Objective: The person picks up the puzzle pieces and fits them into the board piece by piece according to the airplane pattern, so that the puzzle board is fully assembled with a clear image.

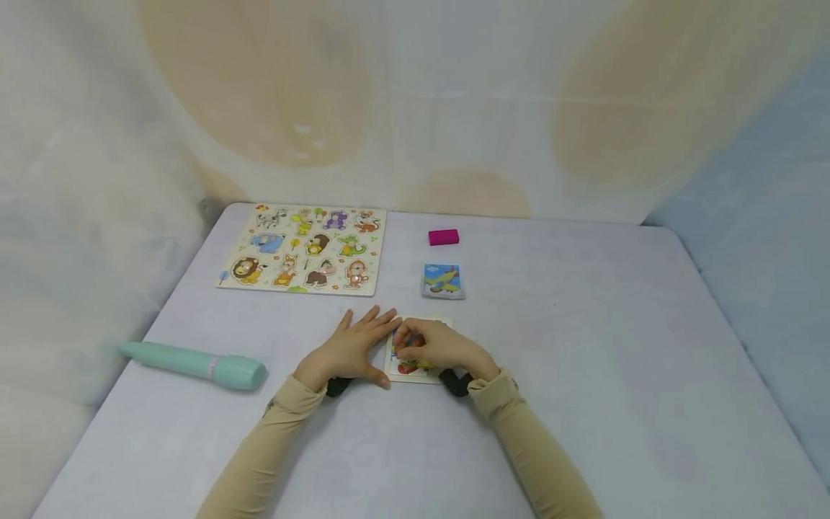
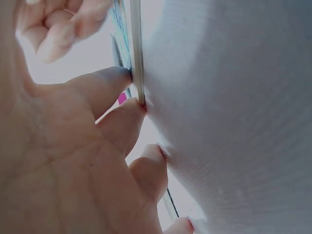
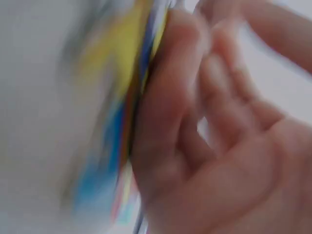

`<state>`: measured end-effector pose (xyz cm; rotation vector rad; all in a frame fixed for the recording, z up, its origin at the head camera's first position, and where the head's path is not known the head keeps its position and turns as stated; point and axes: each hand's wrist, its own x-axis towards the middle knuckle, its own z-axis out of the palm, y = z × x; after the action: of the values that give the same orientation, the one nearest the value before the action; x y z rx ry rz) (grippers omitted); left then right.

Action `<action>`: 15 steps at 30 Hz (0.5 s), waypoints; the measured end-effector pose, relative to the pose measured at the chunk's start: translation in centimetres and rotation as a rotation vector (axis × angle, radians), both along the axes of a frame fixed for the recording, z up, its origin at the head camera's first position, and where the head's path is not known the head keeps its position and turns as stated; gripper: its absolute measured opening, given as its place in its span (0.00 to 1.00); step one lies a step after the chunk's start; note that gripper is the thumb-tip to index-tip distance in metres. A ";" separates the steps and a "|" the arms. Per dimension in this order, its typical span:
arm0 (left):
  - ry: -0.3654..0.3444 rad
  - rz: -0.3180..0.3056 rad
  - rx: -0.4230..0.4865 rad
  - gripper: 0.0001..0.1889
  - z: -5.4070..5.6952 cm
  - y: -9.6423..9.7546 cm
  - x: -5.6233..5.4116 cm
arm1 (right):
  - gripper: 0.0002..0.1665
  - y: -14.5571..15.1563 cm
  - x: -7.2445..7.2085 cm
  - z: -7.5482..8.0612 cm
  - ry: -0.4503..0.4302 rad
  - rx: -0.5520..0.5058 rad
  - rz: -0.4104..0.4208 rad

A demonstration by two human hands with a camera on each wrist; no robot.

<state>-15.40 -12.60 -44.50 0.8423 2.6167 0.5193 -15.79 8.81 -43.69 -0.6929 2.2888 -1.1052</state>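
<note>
A small white-framed picture board (image 1: 398,376) lies on the table between the hands, its coloured picture partly covered. My left hand (image 1: 353,349) has its fingers spread, with fingertips at the board's left edge; the left wrist view shows two fingertips (image 2: 130,78) against that edge. My right hand (image 1: 444,346) bends over the picture, fingers curled and thumb close to the index finger. Blurred in the right wrist view, the thumb (image 3: 168,92) lies along the coloured board (image 3: 117,126). I cannot tell whether a small piece sits between the right fingertips.
Beyond the hands lies a square airplane picture (image 1: 442,280), with a magenta block (image 1: 444,237) behind it. An animal puzzle board (image 1: 298,249) is at the back left. A mint-green tapered stick (image 1: 194,364) rests on the left side. Fabric curtains (image 1: 454,108) hang around the table.
</note>
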 end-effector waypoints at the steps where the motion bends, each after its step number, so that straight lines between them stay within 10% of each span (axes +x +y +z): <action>1: -0.004 0.004 -0.004 0.58 0.0 0.0 0.0 | 0.10 0.7 -0.2 0.1 -0.031 -0.029 -0.017; 8: -0.016 0.016 -0.019 0.58 0.1 0.2 0.1 | 0.14 6.0 -0.5 0.6 -0.076 -0.068 -0.171; 15: -0.009 0.014 -0.019 0.59 -0.1 0.2 0.0 | 0.13 11.7 2.5 -0.2 -0.031 0.012 -0.264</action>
<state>-15.39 -12.38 -44.63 0.8147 2.6167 0.5000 -13.24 20.55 -43.86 -0.3722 2.4074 -1.2079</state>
